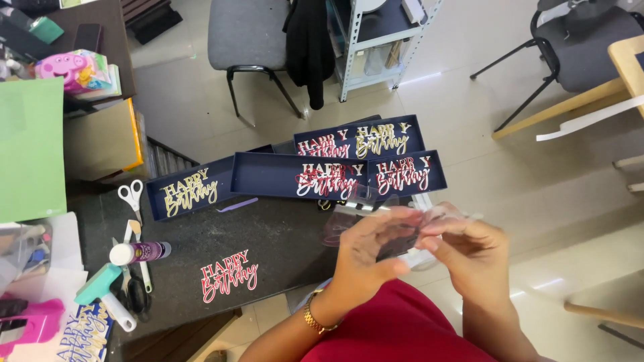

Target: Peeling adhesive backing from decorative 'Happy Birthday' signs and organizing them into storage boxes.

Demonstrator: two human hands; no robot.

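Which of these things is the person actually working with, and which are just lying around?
In use:
left hand and right hand, both gripping the clear plastic sleeve
red cake topper on the dark table
navy trays of toppers

Lying about:
scissors
glue bottle
green sheet
grey chair

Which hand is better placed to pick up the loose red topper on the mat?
Probably the left hand: it is nearer the red topper. Both hands, right hand included, hold the clear sleeve.
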